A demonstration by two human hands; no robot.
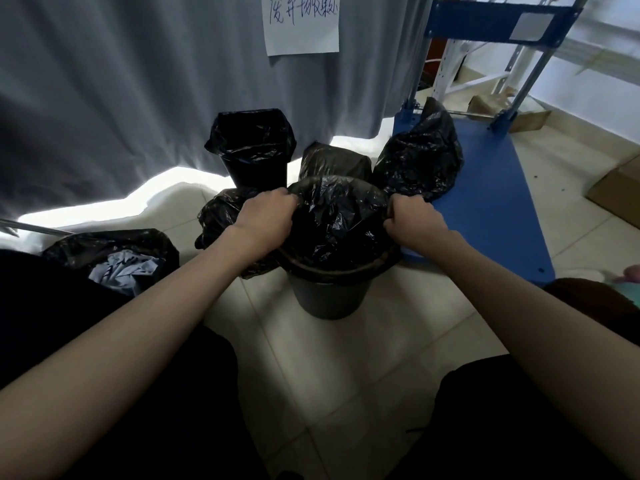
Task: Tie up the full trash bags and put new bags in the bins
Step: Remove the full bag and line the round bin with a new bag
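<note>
A dark round bin [329, 299] stands on the tiled floor in front of me, with a black trash bag [337, 220] spread over its mouth. My left hand [268, 218] grips the bag's edge at the bin's left rim. My right hand [414, 220] grips the edge at the right rim. Behind it stands a second bin lined with a black bag [251, 147]. A full black bag [420, 157] rests on the blue cart, another [334, 159] behind the bin, and one [218, 216] at its left. An open bag holding blue waste [117, 261] sits at far left.
A blue platform cart [485, 202] stands to the right, its handle frame rising at the back. A grey curtain [138, 81] with a paper sign [300, 22] hangs behind. Cardboard boxes [620, 188] lie at the right edge. My knees frame the tiled floor [346, 375].
</note>
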